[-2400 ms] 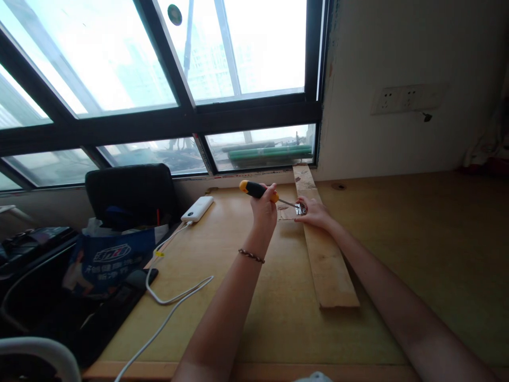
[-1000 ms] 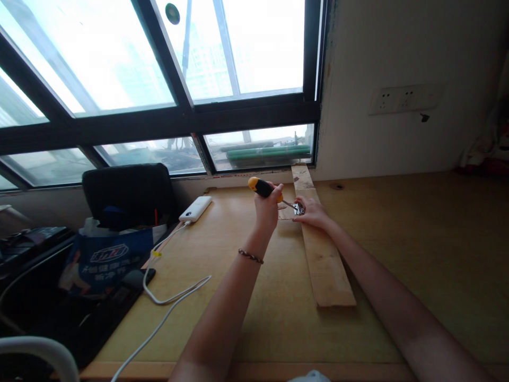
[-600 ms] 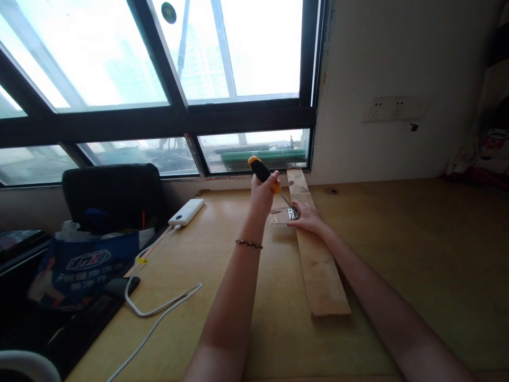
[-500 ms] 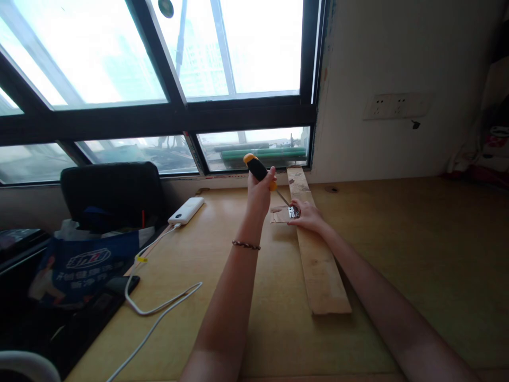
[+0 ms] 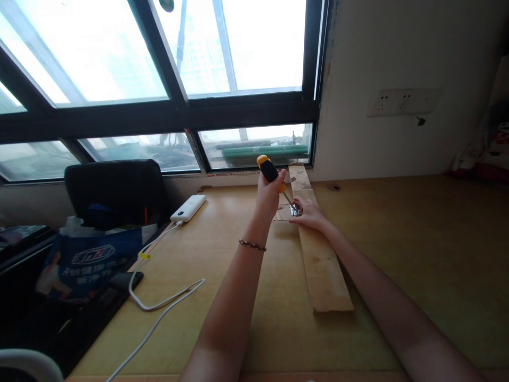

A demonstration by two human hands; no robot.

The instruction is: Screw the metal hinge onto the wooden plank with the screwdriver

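Yellow and black, a thick-handled screwdriver (image 5: pixel 268 167) tilts in the left hand's (image 5: pixel 270 196) wrapped grip, its shaft slanting to a small shiny metal fitting (image 5: pixel 295 210) that the right hand (image 5: pixel 312 214) braces between thumb and fingers. The step seems to be screwdriving; the next move likely calls for steady pressure and turning – tip contact is too small to judge. Under the right hand runs a long pale wooden board (image 5: pixel 324 265); left of both hands – a white rectangular power bank (image 5: pixel 188 208).

Premises consistent with a room in a home: wooden desk (image 5: pixel 401 254) below a dark-framed window (image 5: pixel 246 112), wall sockets (image 5: pixel 403 102) on a plain wall (image 5: pixel 389 48), black chair (image 5: pixel 115 185), printed blue carrier bag (image 5: pixel 93 265) before its backrest.
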